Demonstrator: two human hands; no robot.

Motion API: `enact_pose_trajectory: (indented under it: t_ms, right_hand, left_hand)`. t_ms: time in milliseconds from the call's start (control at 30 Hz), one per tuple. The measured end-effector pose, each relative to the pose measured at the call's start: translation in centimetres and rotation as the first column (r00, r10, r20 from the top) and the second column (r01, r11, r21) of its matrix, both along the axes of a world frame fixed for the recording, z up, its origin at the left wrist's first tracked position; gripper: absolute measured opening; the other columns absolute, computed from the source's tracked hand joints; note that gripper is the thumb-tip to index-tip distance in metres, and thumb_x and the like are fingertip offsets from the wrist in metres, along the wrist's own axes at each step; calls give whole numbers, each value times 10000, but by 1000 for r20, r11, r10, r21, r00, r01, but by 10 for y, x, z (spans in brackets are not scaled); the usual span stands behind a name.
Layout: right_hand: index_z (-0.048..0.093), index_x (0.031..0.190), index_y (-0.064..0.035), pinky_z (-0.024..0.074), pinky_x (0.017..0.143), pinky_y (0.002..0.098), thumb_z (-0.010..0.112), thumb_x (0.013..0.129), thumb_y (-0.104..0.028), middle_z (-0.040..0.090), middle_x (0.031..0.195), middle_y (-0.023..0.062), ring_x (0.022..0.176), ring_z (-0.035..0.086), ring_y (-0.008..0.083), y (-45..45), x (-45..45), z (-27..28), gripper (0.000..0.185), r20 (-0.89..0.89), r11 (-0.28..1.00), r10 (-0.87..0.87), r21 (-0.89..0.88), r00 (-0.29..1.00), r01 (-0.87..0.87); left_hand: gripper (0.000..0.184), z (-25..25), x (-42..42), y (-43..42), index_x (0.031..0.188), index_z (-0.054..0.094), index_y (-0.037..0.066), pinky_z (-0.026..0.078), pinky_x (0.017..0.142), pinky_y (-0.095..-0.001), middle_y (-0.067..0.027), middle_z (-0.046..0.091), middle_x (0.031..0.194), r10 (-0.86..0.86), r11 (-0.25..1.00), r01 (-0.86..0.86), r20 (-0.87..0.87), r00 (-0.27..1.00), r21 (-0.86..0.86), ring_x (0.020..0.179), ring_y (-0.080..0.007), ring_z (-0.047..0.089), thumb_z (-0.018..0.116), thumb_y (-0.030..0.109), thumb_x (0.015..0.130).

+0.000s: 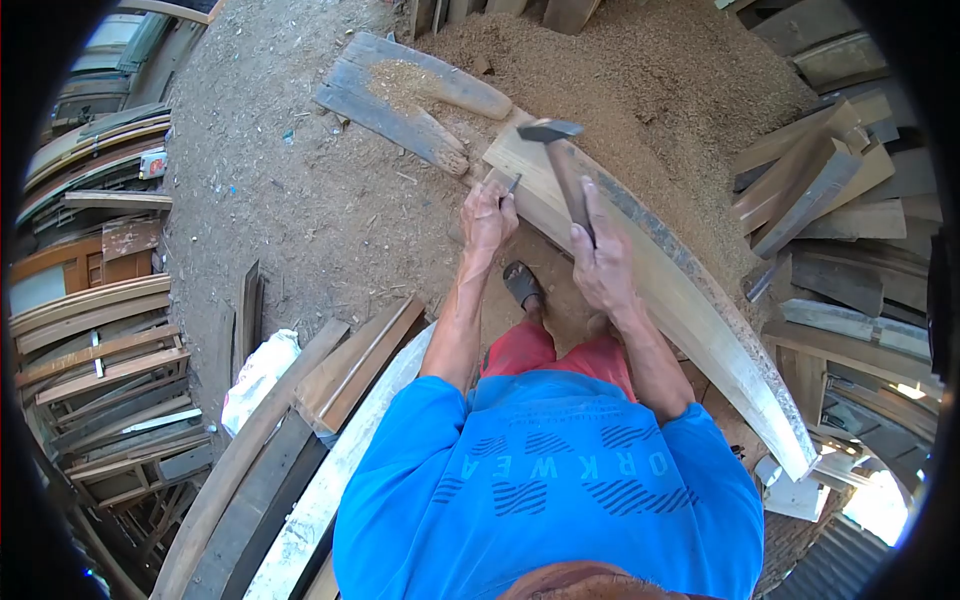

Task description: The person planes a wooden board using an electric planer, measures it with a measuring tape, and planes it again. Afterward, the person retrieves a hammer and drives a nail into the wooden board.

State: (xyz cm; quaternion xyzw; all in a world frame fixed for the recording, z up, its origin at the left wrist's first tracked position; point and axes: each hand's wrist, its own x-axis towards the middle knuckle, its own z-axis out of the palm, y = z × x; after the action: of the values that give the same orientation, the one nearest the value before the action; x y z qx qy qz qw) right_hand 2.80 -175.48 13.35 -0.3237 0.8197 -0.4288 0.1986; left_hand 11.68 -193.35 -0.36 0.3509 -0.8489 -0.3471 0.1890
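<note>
A long pale wooden beam (640,270) runs from the upper middle down to the right. My left hand (487,218) is closed around a small dark metal tool (514,184), whose tip is at the beam's near edge close to its upper end. My right hand (603,258) is wrapped round the wooden handle of a hammer (567,178). The hammer's dark head is raised over the beam, to the right of my left hand. What the small tool's lower part looks like is hidden by my fingers.
A weathered forked wood block (372,82) lies beyond the beam's upper end. Sawdust (640,70) covers the ground behind. Stacked boards (100,340) line the left side, and planks (820,190) pile up at right. A white sack (260,378) and timbers (250,470) lie at lower left.
</note>
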Motion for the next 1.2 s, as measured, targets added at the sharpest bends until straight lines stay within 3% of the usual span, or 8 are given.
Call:
enact_pose_trajectory:
  t_ms: [133,267,433,533,600,733,833,1200]
  right_hand:
    - [383,1537,-69,535,809,503,580,992,-185,684,1060,298,924,679,475,1,3,-36,592,-290,977,-30,-212,957,-34]
    - [407,1515,-49,539,796,475,591,988,-169,661,1155,303,901,678,462,2,-11,-67,571,-153,943,189,302,970,-136]
    - [416,1505,-36,543,773,476,572,998,-194,682,1051,296,820,665,477,-6,5,16,554,-79,973,-62,-226,995,43]
    - [406,1503,-1,540,793,489,548,1003,-239,673,1094,309,865,673,484,-13,5,-24,572,-227,992,-49,-124,973,21]
    - [413,1496,4,536,836,490,533,999,-236,658,1162,321,948,675,493,-6,-9,-37,565,119,824,156,531,981,-196]
    - [456,1488,-41,514,915,460,531,994,-249,672,1108,323,1067,666,459,5,-3,-29,541,118,996,-16,88,993,6]
    - [477,1487,-59,516,668,382,558,1007,-248,650,839,86,722,634,199,23,-4,-64,523,195,985,-175,30,965,172]
    - [555,1166,5,515,741,515,542,1013,-316,661,820,225,764,670,408,141,-12,-119,356,-13,855,-386,371,923,363]
  left_hand:
    - [68,7,-2,0,864,659,67,517,683,-527,-212,638,844,26,1000,-27,45,999,16,786,-440,647,684,95,807]
    - [64,2,-16,-8,858,667,66,514,685,-529,-218,645,847,6,1000,-6,14,1000,-16,784,-442,644,684,95,803]
    - [78,-2,-1,-1,859,676,58,523,706,-530,-217,649,814,10,1000,-9,30,1000,-24,799,-441,654,688,102,796]
    - [93,3,-3,-5,877,690,63,528,719,-535,-222,656,832,4,1000,-3,56,998,-23,808,-442,657,689,115,800]
    - [101,0,2,-3,885,699,66,532,728,-535,-222,661,842,-19,1000,20,82,996,-17,813,-438,661,688,123,802]
    - [114,-4,7,-3,893,709,66,541,740,-525,-215,668,846,-11,1000,12,143,990,-10,816,-423,669,688,131,802]
    - [118,3,-4,-19,899,714,68,544,745,-513,-205,674,848,-48,998,53,162,986,-24,826,-405,674,696,135,803]
    - [100,27,29,-94,941,688,71,498,873,-470,-144,690,949,143,975,-126,83,986,-181,981,-349,652,709,89,845]
